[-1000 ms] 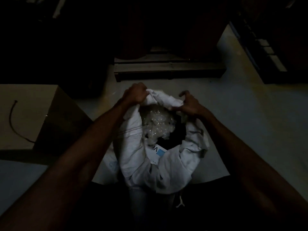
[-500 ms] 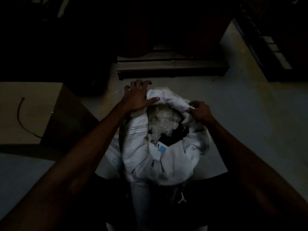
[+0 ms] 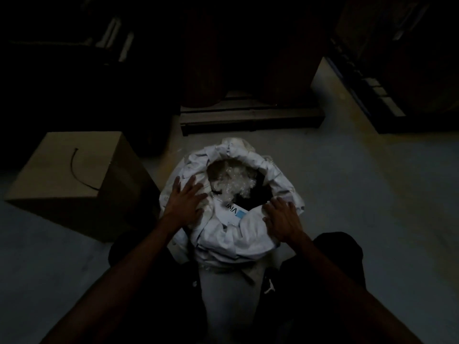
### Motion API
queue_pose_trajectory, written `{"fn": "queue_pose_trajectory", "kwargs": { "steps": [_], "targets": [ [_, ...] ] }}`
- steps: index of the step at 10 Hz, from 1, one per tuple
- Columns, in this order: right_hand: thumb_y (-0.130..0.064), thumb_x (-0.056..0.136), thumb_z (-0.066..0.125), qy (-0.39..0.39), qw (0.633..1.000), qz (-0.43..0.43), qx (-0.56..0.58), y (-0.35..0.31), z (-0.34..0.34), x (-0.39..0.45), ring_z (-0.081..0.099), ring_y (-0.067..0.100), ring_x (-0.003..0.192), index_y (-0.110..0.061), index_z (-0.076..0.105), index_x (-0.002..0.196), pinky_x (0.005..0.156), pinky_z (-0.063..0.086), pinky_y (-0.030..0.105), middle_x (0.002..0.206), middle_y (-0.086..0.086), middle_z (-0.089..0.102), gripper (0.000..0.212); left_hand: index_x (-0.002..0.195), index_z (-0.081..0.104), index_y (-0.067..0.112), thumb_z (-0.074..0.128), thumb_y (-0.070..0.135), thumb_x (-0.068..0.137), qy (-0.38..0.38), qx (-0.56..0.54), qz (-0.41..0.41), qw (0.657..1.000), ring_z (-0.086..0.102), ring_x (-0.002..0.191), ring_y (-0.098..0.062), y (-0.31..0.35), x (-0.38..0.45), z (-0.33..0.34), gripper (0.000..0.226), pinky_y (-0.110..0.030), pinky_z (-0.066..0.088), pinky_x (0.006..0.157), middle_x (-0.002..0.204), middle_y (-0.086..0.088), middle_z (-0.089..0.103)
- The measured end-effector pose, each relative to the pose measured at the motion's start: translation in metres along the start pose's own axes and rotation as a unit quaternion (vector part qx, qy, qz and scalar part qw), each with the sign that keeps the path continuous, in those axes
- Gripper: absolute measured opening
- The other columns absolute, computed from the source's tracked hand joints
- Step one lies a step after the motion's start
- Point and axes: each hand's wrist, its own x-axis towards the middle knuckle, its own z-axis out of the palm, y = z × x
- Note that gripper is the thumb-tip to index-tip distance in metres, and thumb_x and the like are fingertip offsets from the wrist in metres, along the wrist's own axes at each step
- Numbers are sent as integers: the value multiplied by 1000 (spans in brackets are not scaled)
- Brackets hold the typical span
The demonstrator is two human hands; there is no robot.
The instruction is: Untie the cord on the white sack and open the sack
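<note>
The white sack (image 3: 238,242) stands on the floor between my knees, its mouth open and its rim rolled outward. Inside show crumpled clear plastic (image 3: 233,181) and a white package with a blue mark (image 3: 232,211). My left hand (image 3: 185,201) lies flat on the left rim, fingers spread. On the near right rim rests my right hand (image 3: 283,218), fingers spread too. Neither hand grips anything. A dark cord (image 3: 75,170) lies loose on top of the cardboard box to the left.
A cardboard box (image 3: 62,184) stands close on the left of the sack. A wooden pallet (image 3: 250,117) with dark drums sits behind it. Dark shelving (image 3: 372,83) runs along the right. The scene is very dim.
Both hands have let go of the far rim and come back toward me, now flat on the near sides. The sack's mouth is wider and its rim is rolled down.
</note>
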Motion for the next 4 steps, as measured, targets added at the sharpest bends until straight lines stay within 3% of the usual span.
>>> {"fn": "queue_pose_trajectory", "kwargs": {
  "steps": [1, 3, 4],
  "targets": [
    [-40, 80, 46, 21, 999, -36, 26, -18, -29, -18, 61, 35, 117, -18, 67, 120, 93, 46, 52, 124, 12, 65, 51, 132, 59, 30, 42, 59, 81, 21, -40, -36, 998, 37, 143, -30, 27, -12, -12, 61, -60, 8, 115, 142, -2, 55],
    [-43, 88, 45, 63, 991, -38, 110, -27, -26, -54, 53, 31, 127, -13, 54, 138, 100, 42, 45, 139, 12, 55, 59, 151, 31, 31, 45, 68, 82, 40, -171, -87, 981, 22, 149, -24, 64, -47, -3, 79, -57, 22, 116, 155, 2, 35],
    [-49, 84, 49, 82, 977, -15, 195, -34, -20, -62, 47, 30, 133, -12, 49, 140, 106, 41, 47, 142, 11, 51, 67, 150, 34, 26, 55, 70, 78, 86, -328, -94, 936, 32, 143, -28, 75, -53, 10, 87, -51, 35, 113, 150, -8, 35]
  ]
}}
